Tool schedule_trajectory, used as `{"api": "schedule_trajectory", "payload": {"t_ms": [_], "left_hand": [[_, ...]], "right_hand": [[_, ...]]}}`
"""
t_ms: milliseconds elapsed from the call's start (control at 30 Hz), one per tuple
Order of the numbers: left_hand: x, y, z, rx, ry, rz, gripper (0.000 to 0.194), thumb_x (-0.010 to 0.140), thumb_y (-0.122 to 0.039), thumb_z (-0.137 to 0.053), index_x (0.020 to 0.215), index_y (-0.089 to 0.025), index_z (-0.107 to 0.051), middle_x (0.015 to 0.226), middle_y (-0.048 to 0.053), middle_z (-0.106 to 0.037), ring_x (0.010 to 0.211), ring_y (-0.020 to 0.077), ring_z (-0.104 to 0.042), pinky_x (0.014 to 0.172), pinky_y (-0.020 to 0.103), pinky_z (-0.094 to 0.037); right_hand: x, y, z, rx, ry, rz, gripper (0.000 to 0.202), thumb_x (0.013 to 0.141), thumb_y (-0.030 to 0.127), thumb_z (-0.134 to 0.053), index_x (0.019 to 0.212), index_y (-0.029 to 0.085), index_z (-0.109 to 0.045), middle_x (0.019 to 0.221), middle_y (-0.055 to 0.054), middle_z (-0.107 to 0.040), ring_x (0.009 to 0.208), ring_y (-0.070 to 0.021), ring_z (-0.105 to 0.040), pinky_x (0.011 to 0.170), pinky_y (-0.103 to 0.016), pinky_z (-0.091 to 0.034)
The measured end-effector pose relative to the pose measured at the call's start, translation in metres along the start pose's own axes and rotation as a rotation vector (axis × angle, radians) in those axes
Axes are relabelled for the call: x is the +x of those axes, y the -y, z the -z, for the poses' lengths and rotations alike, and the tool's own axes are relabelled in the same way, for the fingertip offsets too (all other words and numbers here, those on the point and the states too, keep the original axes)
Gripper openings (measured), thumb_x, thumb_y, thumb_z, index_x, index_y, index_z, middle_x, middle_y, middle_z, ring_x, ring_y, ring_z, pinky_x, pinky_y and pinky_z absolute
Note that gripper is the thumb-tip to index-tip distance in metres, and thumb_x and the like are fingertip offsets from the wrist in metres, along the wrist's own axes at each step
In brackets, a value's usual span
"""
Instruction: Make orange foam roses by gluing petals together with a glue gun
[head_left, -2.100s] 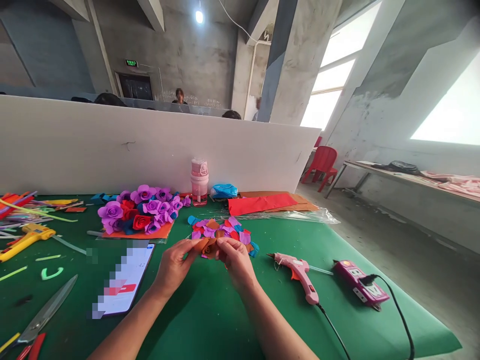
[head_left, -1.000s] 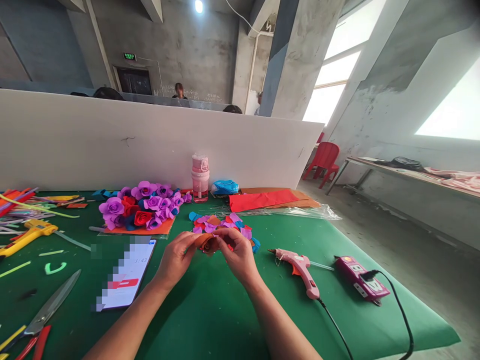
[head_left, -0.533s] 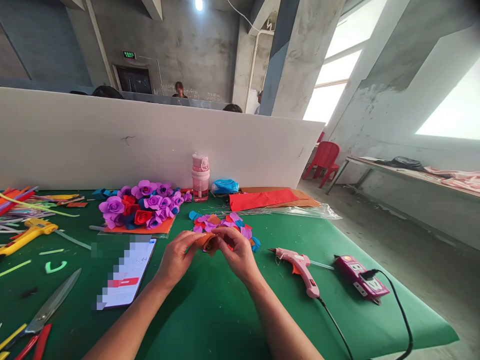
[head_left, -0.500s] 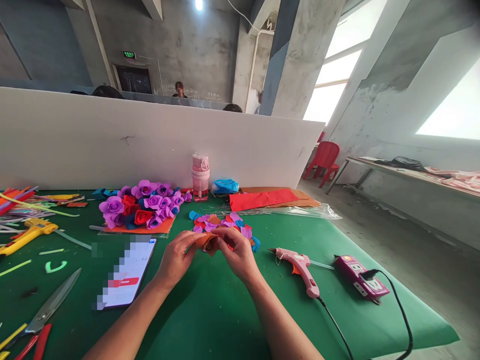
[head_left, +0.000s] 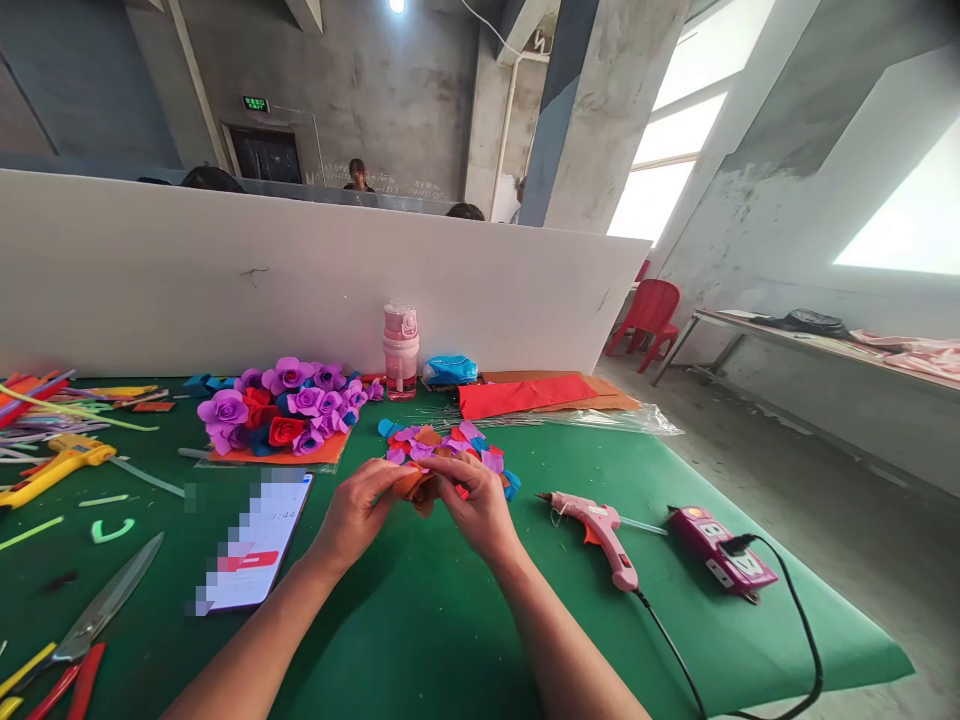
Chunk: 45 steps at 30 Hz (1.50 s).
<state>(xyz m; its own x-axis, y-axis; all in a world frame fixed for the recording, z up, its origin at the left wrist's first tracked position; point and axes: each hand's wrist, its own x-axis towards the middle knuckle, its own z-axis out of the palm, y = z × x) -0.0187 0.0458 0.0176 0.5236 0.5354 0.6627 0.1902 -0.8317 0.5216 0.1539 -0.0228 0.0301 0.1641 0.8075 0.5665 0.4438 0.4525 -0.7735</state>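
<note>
Between my two hands is a brown paper flower [head_left: 420, 490], held above the green tabletop. My left hand [head_left: 365, 505] pinches its left side, fingers closed on the edge. My right hand [head_left: 474, 500] grips the right side with thumb and fingers, which cover part of the flower. Just beyond the hands lies a loose pile of purple, red, blue and brown paper petals [head_left: 470, 436]. A pink glue gun [head_left: 600, 530] with a clear glue stick in its back rests to the right of my right hand. Left of my left arm lies a phone [head_left: 259, 540] with a lit screen.
Finished purple, red and blue paper flowers [head_left: 292, 400] are heaped at the back left. Scissors [head_left: 105, 605] and a yellow glue gun [head_left: 64, 465] lie left. A pink bottle [head_left: 401, 350] stands before the white partition [head_left: 322, 270]. A purple power strip [head_left: 720, 550] trails a black cable at right.
Both hands stay on the brown paper flower with only a slight shift of the fingers. The flower has tipped a little, and the view has moved very slightly.
</note>
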Motion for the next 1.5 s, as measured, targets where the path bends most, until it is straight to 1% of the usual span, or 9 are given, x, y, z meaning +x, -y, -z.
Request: {"api": "schedule_trajectory", "payload": {"t_ms": [167, 333, 400, 567, 733, 933, 1100, 1400, 1500], "left_hand": [[0.001, -0.001, 0.001, 0.002, -0.023, 0.006, 0.019, 0.089, -0.022, -0.053, 0.100, -0.023, -0.069, 0.090, 0.004, -0.071, 0.085, 0.0154, -0.065, 0.075, 0.026, -0.053], [0.001, -0.002, 0.000, -0.008, -0.004, -0.014, 0.018, 0.088, -0.022, -0.054, 0.099, -0.022, -0.069, 0.091, 0.004, -0.071, 0.086, 0.0148, -0.066, 0.075, 0.024, -0.053], [0.001, -0.002, -0.001, 0.002, 0.010, -0.009, 0.018, 0.088, -0.022, -0.055, 0.100, -0.022, -0.068, 0.092, 0.004, -0.071, 0.087, 0.0148, -0.066, 0.076, 0.024, -0.053], [0.000, -0.002, -0.003, 0.019, 0.032, -0.033, 0.024, 0.086, -0.021, -0.057, 0.108, -0.023, -0.066, 0.099, 0.006, -0.071, 0.093, 0.0162, -0.065, 0.081, 0.027, -0.053], [-0.001, -0.002, -0.003, -0.023, 0.034, -0.001, 0.021, 0.089, -0.024, -0.053, 0.103, -0.023, -0.068, 0.097, 0.005, -0.072, 0.090, 0.0161, -0.066, 0.078, 0.026, -0.053], [-0.001, 0.001, -0.004, 0.047, -0.005, 0.086, 0.021, 0.089, -0.032, -0.053, 0.095, -0.020, -0.070, 0.083, 0.004, -0.071, 0.077, 0.0158, -0.066, 0.070, 0.023, -0.051], [-0.002, 0.003, -0.004, 0.098, -0.033, 0.097, 0.022, 0.088, -0.032, -0.053, 0.096, -0.020, -0.070, 0.083, 0.004, -0.071, 0.078, 0.0161, -0.065, 0.071, 0.023, -0.050], [-0.001, 0.001, -0.007, 0.070, -0.094, 0.148, 0.021, 0.086, -0.034, -0.054, 0.085, -0.021, -0.071, 0.074, 0.001, -0.072, 0.065, 0.0158, -0.066, 0.060, 0.023, -0.050], [-0.002, 0.003, -0.008, 0.093, -0.103, 0.140, 0.020, 0.086, -0.034, -0.055, 0.087, -0.021, -0.071, 0.076, 0.001, -0.073, 0.066, 0.0160, -0.067, 0.061, 0.023, -0.051]], "right_hand": [[0.001, 0.003, 0.002, 0.039, 0.021, 0.017, 0.022, 0.087, 0.023, -0.054, 0.096, 0.024, -0.075, 0.070, -0.003, -0.058, 0.071, -0.0159, -0.054, 0.066, -0.027, -0.044], [0.002, 0.004, 0.002, 0.132, 0.025, -0.033, 0.017, 0.085, 0.031, -0.059, 0.084, 0.022, -0.073, 0.086, -0.006, -0.061, 0.080, -0.0173, -0.057, 0.069, -0.029, -0.047], [0.001, 0.004, 0.001, 0.211, 0.052, -0.114, 0.021, 0.084, 0.037, -0.059, 0.079, 0.020, -0.069, 0.082, -0.006, -0.062, 0.076, -0.0172, -0.059, 0.066, -0.028, -0.048], [0.000, 0.002, -0.004, 0.579, 0.151, -0.452, 0.031, 0.077, 0.048, -0.065, 0.074, 0.017, -0.062, 0.060, -0.001, -0.060, 0.055, -0.0144, -0.059, 0.063, -0.029, -0.049], [0.000, -0.001, -0.005, 0.802, 0.152, -0.652, 0.032, 0.069, 0.047, -0.072, 0.072, 0.016, -0.061, 0.066, -0.001, -0.063, 0.058, -0.0122, -0.059, 0.065, -0.028, -0.050], [0.001, -0.007, -0.008, 0.719, 0.045, -0.697, 0.033, 0.063, 0.045, -0.075, 0.071, 0.017, -0.059, 0.058, 0.004, -0.057, 0.049, -0.0063, -0.049, 0.057, -0.022, -0.046], [0.000, -0.010, -0.011, 0.704, 0.032, -0.758, 0.035, 0.059, 0.043, -0.078, 0.071, 0.016, -0.061, 0.059, 0.003, -0.060, 0.055, -0.0094, -0.057, 0.061, -0.024, -0.049], [-0.003, -0.011, -0.010, 1.037, 0.092, -0.835, 0.038, 0.053, 0.039, -0.087, 0.074, 0.013, -0.067, 0.065, -0.001, -0.067, 0.057, -0.0088, -0.062, 0.064, -0.022, -0.052], [-0.003, -0.010, -0.011, 1.037, 0.085, -0.841, 0.039, 0.051, 0.036, -0.088, 0.075, 0.014, -0.067, 0.067, -0.001, -0.068, 0.056, -0.0080, -0.062, 0.063, -0.022, -0.053]]}}
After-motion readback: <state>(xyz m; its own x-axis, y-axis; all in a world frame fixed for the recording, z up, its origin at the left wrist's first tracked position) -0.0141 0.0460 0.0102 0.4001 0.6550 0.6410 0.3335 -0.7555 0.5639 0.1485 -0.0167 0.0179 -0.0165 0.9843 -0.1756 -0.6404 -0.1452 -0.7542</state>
